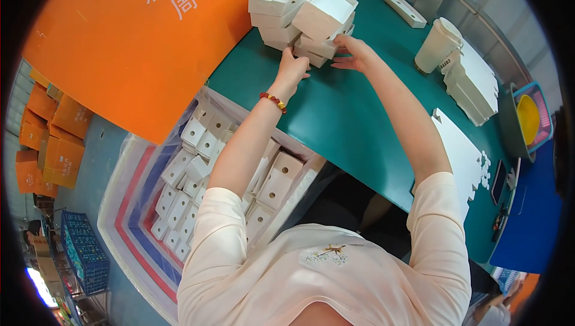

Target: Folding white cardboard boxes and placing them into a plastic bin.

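Two stacks of shallow white cardboard boxes stand side by side at the far end of the green table, the left stack [277, 22] and the right stack [326, 16]. Their top boxes are uncovered and look hollow; the right one sits tilted. My left hand [291, 71], with a beaded bracelet on its wrist, reaches to the near lower side of the stacks, its index finger stretched against the boxes. At the right stack's lower right side is my right hand [356, 54], fingers apart, fingertips touching a box. Neither hand is wrapped round a box.
A striped lined bin [129, 224] at lower left holds many small white boxes [281, 179]. An orange panel [138, 44] borders the table [335, 128]. Along the right are a lidded cup [436, 47], flat white card blanks [470, 86], a phone [498, 181] and basins [527, 117].
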A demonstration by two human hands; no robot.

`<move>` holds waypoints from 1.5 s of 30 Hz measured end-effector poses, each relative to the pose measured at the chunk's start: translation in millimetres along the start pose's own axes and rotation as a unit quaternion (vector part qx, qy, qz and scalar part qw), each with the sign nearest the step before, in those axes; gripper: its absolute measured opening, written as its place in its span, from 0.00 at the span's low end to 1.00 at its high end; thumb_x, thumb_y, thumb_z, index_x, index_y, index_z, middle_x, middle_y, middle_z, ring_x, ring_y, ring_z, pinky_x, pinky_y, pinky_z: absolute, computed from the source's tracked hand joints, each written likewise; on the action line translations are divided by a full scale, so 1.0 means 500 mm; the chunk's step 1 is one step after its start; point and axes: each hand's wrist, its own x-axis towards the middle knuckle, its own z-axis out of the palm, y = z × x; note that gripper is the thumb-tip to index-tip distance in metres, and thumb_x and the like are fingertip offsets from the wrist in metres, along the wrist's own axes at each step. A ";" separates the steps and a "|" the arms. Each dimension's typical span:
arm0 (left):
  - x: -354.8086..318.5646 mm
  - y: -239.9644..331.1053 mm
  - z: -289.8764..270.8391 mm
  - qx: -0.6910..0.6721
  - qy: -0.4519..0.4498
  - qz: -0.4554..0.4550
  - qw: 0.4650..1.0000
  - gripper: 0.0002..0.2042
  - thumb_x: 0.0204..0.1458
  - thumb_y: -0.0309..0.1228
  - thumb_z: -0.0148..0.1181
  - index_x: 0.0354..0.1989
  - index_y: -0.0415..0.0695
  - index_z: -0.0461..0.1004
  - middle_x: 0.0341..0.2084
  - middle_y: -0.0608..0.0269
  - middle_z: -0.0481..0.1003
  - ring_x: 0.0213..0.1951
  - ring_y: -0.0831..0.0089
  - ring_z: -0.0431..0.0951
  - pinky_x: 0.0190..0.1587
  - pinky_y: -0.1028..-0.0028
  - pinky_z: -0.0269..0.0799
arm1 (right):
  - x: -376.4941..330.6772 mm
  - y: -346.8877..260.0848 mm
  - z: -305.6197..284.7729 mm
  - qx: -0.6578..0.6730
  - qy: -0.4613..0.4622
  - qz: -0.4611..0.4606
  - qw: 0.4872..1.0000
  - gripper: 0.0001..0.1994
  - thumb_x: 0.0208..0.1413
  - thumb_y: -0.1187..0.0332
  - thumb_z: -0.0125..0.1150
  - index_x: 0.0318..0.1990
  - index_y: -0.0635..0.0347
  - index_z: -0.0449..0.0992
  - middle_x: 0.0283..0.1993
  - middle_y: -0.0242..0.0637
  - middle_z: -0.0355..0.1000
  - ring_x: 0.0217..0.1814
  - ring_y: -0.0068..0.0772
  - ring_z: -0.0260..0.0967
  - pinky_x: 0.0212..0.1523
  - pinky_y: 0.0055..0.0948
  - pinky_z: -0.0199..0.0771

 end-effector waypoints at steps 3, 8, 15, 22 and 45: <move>0.004 0.003 0.008 0.008 -0.025 -0.041 0.999 0.25 0.46 0.26 0.45 0.57 0.36 0.56 0.47 0.57 0.65 0.39 0.68 0.71 0.42 0.71 0.70 | -0.005 0.000 -0.024 0.000 -0.028 -0.037 0.999 0.25 0.44 0.59 0.59 0.51 0.60 0.65 0.50 0.42 0.62 0.49 0.44 0.66 0.46 0.41 0.76; -0.032 0.019 -0.005 -0.016 -0.145 -0.067 0.987 0.23 0.46 0.27 0.44 0.54 0.37 0.61 0.45 0.57 0.67 0.37 0.69 0.70 0.41 0.72 0.70 | -0.076 0.003 -0.076 -0.035 -0.033 -0.041 0.998 0.28 0.43 0.59 0.56 0.54 0.61 0.63 0.51 0.43 0.62 0.51 0.45 0.64 0.46 0.42 0.75; -0.078 0.051 -0.053 -0.308 -0.143 -0.132 0.931 0.32 0.56 0.54 0.35 0.53 0.35 0.62 0.49 0.52 0.69 0.50 0.59 0.71 0.54 0.56 0.66 | -0.182 0.048 -0.103 -0.095 -0.078 0.016 0.992 0.32 0.46 0.54 0.57 0.58 0.60 0.61 0.58 0.42 0.59 0.59 0.39 0.59 0.47 0.41 0.72; -0.152 0.099 -0.072 -0.279 -0.164 -0.074 0.943 0.25 0.51 0.38 0.56 0.54 0.35 0.62 0.47 0.52 0.70 0.48 0.66 0.73 0.51 0.69 0.70 | -0.223 0.020 -0.076 -0.184 -0.059 0.030 0.981 0.36 0.46 0.53 0.58 0.60 0.64 0.57 0.58 0.47 0.57 0.60 0.41 0.58 0.43 0.40 0.76; -0.103 0.063 -0.182 -0.017 -0.232 -0.153 0.960 0.29 0.49 0.41 0.61 0.57 0.41 0.62 0.50 0.57 0.69 0.49 0.73 0.72 0.50 0.71 0.70 | -0.216 0.087 -0.043 -0.061 -0.135 0.006 0.989 0.36 0.42 0.44 0.64 0.54 0.60 0.65 0.47 0.40 0.69 0.46 0.29 0.70 0.45 0.36 0.71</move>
